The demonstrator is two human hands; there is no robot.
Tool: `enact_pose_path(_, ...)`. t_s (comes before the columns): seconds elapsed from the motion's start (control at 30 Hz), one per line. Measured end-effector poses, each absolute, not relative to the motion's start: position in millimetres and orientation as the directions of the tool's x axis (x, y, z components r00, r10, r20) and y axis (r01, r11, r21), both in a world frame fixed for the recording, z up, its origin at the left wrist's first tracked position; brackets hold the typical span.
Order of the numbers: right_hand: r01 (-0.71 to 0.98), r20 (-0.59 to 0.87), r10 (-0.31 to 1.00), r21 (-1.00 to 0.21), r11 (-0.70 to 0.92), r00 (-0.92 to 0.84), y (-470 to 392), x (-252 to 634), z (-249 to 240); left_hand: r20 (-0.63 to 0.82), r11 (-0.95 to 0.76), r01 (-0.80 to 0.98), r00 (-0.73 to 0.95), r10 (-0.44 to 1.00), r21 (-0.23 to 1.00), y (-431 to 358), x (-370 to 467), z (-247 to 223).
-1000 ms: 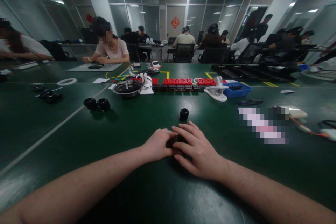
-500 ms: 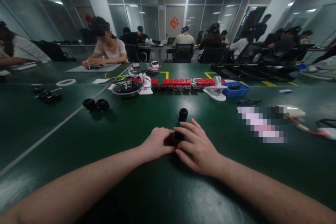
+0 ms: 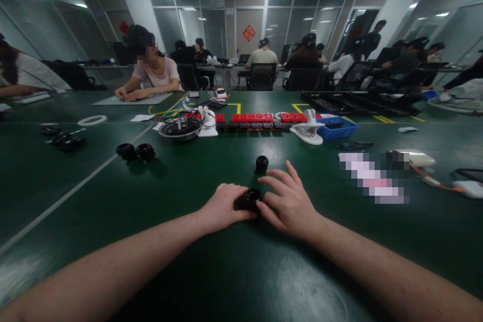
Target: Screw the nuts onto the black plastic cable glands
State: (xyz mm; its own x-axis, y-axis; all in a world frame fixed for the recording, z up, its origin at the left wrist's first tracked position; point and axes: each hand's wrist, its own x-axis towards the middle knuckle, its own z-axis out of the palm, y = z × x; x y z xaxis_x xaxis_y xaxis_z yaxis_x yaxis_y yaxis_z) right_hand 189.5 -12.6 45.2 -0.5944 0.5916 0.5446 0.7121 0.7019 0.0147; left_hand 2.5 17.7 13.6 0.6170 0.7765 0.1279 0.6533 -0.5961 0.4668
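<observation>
A black round part (image 3: 252, 197) with an opening in its top stands on the green table (image 3: 211, 271). My left hand (image 3: 226, 206) is wrapped round its left side, thumb in front and fingers behind. At its right side is my right hand (image 3: 290, 201), fingers spread, with the lower fingertips at the rim and the upper ones raised. Just beyond my right fingertips sits a smaller black ring-like part (image 3: 261, 163). Two more black round parts (image 3: 135, 152) rest side by side to the left.
Farther back are a metal bowl (image 3: 180, 130), white clip stands (image 3: 309, 128), a red socket row (image 3: 252, 118) and a blue tray (image 3: 337, 128). Black parts (image 3: 66, 138) lie far left, a cabled white device (image 3: 422, 159) right. A person (image 3: 153, 73) sits across the table.
My right fingers have opened and lifted away from the top of the black part, so its opening now shows. My left hand still holds it. The view has shifted slightly.
</observation>
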Motion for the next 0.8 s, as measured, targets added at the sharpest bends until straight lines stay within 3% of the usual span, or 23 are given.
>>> enact_pose_path(0.57, 0.842, 0.428, 0.789, -0.108, 0.529, -0.441, -10.7, 184.6, 43.1, 0.117, -0.587, 0.662, 0.612, 0.782, 0.466, 15.5, 3.6, 18.1)
enact_pose_path(0.8, 0.762, 0.390, 0.772, -0.222, 0.608, -0.503, -10.2, 180.9, 39.5, 0.118, -0.593, 0.652, 0.620, 0.776, 0.472, 17.6, 3.0, 14.2)
